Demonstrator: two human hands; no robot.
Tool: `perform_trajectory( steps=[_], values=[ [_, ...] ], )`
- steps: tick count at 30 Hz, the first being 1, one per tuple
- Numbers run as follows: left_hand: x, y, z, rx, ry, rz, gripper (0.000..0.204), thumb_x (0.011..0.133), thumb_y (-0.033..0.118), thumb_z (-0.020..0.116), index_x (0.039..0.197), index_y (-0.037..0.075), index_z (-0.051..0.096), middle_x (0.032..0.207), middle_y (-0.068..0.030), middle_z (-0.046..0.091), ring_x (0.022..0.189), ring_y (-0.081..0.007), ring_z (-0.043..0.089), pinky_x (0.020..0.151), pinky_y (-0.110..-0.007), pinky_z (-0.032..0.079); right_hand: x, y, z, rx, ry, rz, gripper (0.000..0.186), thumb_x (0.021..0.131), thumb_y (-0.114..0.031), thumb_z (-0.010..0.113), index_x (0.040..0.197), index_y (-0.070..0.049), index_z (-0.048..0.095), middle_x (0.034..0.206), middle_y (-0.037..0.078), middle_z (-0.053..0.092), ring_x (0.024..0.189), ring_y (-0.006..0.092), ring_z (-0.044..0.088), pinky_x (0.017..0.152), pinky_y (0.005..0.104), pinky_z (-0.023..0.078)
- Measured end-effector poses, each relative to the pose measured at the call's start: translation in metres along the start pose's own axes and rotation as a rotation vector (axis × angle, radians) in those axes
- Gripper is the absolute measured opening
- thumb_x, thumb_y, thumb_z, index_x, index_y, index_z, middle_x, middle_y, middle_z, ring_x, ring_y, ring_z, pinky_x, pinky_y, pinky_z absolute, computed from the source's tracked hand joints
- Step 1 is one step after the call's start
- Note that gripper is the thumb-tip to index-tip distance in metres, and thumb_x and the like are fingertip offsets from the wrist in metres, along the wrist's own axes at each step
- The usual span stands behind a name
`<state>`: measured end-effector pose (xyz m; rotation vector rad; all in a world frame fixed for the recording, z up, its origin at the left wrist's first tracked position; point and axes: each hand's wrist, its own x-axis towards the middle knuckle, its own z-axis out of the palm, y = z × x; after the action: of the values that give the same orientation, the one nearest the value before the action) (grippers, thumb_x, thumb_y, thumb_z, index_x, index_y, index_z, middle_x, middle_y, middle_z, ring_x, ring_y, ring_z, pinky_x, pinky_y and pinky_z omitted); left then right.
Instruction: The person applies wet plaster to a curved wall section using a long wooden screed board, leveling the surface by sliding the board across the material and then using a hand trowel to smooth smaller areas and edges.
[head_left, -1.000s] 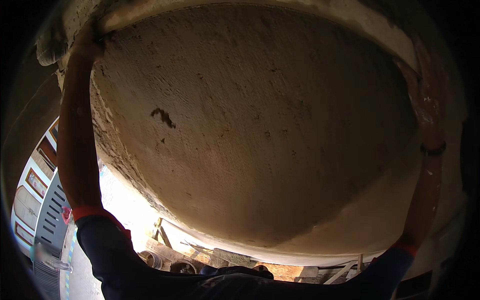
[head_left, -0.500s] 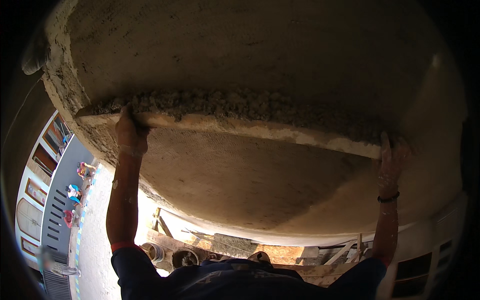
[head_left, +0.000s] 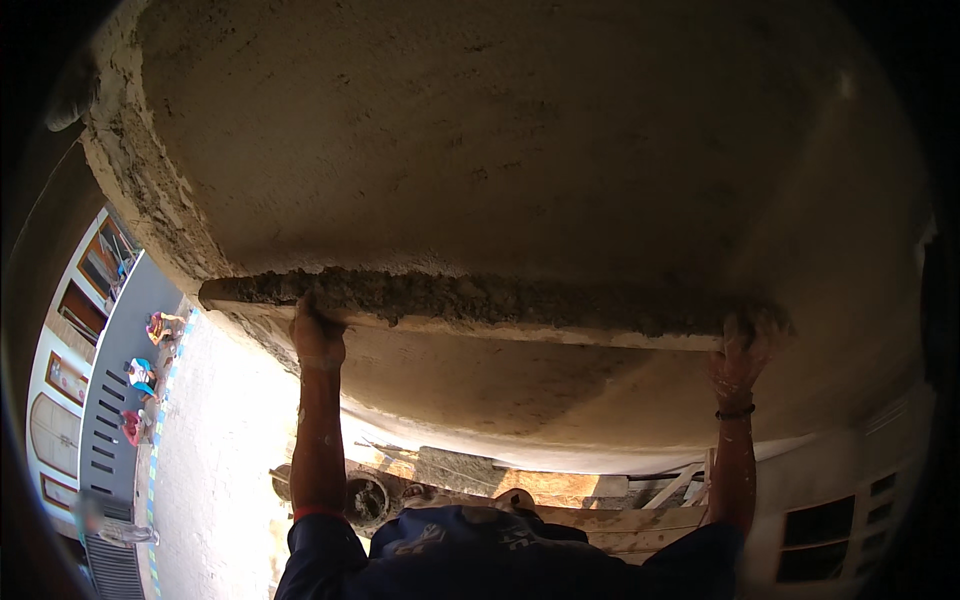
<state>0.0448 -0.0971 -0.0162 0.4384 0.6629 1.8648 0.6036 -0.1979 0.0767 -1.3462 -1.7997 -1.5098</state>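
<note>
A long, straight screed board (head_left: pixel 560 333) lies across a plastered surface (head_left: pixel 430 150) overhead and in front of me. Wet grey mortar (head_left: pixel 450 298) is heaped along the board's upper side. Near the board's left end my left hand (head_left: pixel 319 337) is closed around its lower edge, the thumb over the front. My right hand (head_left: pixel 743 358), speckled with mortar and with a dark band at the wrist, grips the board close to its right end. Both arms are stretched up and forward. Below the board the plaster shows a damp, darker patch.
Rough, broken plaster (head_left: pixel 150 190) forms the left edge of the surface. Below me are wooden planks (head_left: pixel 620 540) and a round bucket (head_left: pixel 367 497). Far down on the left, several people (head_left: pixel 140 376) are beside a grey wall along a pale paved street (head_left: pixel 215 420).
The board has come down and toward me along the surface, its left end dropping most, so it lies more level. Both hands moved with it, still gripping. The mortar heap looks thinner.
</note>
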Motion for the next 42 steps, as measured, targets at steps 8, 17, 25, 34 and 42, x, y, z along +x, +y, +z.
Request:
perform_trajectory(
  steps=[8, 17, 25, 34, 42],
  values=[
    [-0.057, -0.018, -0.046, -0.129, 0.12, 0.003, 0.03, 0.091, 0.023, 0.042, 0.114, 0.006, 0.051, 0.108, -0.0081, 0.058, 0.096, -0.024, 0.058, 0.08, -0.04, 0.048, -0.015, 0.037, -0.022, 0.388, 0.061, 0.462, 0.077, 0.075, -0.046, 0.059, 0.134, -0.004, 0.032, 0.135, 0.023, 0.027, 0.122, 0.0379, 0.03, 0.098, 0.0525, 0.028],
    [-0.101, -0.052, -0.095, -0.242, 0.261, -0.01, 0.026, 0.088, 0.02, 0.05, 0.106, 0.002, 0.055, 0.098, -0.0086, 0.061, 0.083, -0.0221, 0.063, 0.067, -0.037, 0.055, -0.003, 0.064, -0.002, 1.066, 0.114, 0.388, 0.057, 0.088, -0.028, 0.049, 0.132, 0.002, 0.029, 0.132, 0.025, 0.033, 0.107, 0.0355, 0.045, 0.087, 0.0484, 0.038],
    [-0.182, -0.105, -0.135, -0.311, 0.553, -0.071, 0.023, 0.089, 0.019, 0.049, 0.104, 0.002, 0.056, 0.096, -0.009, 0.062, 0.085, -0.023, 0.062, 0.073, -0.04, 0.053, 0.051, 0.023, -0.015, 0.829, -0.049, 0.366, 0.064, 0.084, -0.037, 0.058, 0.125, 0.007, 0.037, 0.121, 0.024, 0.047, 0.105, 0.0316, 0.052, 0.087, 0.041, 0.043],
    [-0.201, -0.147, -0.236, -0.598, 0.511, -0.152, 0.035, 0.091, 0.024, 0.044, 0.116, 0.0, 0.048, 0.109, -0.0138, 0.058, 0.1, -0.0318, 0.056, 0.083, -0.048, 0.049, 0.149, -0.052, -0.045, 0.319, -0.052, -0.319, 0.051, 0.087, -0.032, 0.055, 0.125, 0.001, 0.042, 0.122, 0.019, 0.049, 0.113, 0.0317, 0.048, 0.096, 0.0407, 0.039],
    [-0.21, -0.156, -0.354, -0.87, 0.59, -0.034, 0.048, 0.094, 0.034, 0.035, 0.122, -0.004, 0.042, 0.118, -0.0217, 0.051, 0.109, -0.0375, 0.049, 0.098, -0.051, 0.036, 0.216, -0.248, -0.09, 0.806, 0.408, -0.59, 0.035, 0.093, -0.027, 0.044, 0.11, 0.003, 0.051, 0.111, 0.023, 0.053, 0.099, 0.0354, 0.056, 0.081, 0.038, 0.051]
  ],
)
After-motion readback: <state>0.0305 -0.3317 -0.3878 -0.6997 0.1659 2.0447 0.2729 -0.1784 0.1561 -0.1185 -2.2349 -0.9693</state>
